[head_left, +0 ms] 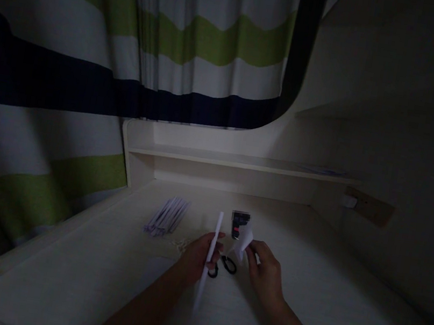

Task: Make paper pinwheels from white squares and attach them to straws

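Note:
My left hand [200, 255] is closed around a long, thin white paper roll [210, 256], which stands at a slant above the desk. Pinched in the fingers of my right hand [265, 267] is a loose, curled piece of white paper [245, 237]. The two hands are apart, with the black handles of a pair of scissors [229, 265] lying on the desk between them. Behind the right hand's paper lies a dark object with a red mark [237, 222], partly covered from view. Left of the hands rests a bundle of several white paper rolls [168, 216].
All this is on a pale desk [103, 270]. Some light-coloured stringy material [180, 244] and a flat white sheet [155, 273] lie near the left forearm. At the back runs a low shelf [221, 159]; a striped curtain [50, 78] hangs at the left.

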Available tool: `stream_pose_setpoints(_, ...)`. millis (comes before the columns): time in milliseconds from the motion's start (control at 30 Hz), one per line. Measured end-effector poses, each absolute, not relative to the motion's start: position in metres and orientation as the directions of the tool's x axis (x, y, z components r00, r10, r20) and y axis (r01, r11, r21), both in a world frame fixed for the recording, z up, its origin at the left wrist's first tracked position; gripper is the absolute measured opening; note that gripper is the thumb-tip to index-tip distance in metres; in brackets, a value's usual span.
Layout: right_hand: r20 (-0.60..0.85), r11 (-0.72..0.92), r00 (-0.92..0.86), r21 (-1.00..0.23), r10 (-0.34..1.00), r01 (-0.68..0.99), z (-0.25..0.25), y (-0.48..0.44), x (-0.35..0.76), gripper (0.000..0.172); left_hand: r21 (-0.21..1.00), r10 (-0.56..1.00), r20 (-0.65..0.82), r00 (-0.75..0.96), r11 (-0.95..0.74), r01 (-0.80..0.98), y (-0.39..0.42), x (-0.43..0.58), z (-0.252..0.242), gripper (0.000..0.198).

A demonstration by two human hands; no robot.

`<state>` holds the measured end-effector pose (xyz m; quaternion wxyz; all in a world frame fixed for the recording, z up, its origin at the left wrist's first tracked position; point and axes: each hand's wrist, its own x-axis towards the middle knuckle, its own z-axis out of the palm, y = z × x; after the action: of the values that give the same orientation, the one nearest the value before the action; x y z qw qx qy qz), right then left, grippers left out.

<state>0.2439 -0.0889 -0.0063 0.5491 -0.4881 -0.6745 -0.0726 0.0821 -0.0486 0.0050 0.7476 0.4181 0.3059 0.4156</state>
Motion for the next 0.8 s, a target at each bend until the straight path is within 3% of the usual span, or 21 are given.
stream_pose_setpoints(133,0.837,0.526,0.049,-0.387,0.545,0.758,-0.005,-0.090,0.243,0.015,0.916,0.905,-0.050,0.422,0.210,-0.342,-0.050,0.083,0.005,0.048)
stream_pose_setpoints(333,0.830,0.525,-0.033,-0.321,0.557,0.788,-0.004,-0.094,0.240,0.013,0.883,0.908,-0.046,0.416,0.231,-0.409,-0.055,0.085,0.004,0.028)
stream_pose_setpoints(500,0.811,0.509,-0.060,-0.305,0.581,0.805,-0.006,-0.094,0.238,0.009,0.909,0.868,-0.045,0.494,0.241,-0.341,-0.063,0.090,0.005,0.038)
stream_pose_setpoints(800,0.829,0.486,-0.047,-0.280,0.557,0.828,-0.007,-0.093,0.237,0.010,0.981,0.863,0.005,0.505,0.094,-0.171,-0.073,0.092,0.003,0.043)
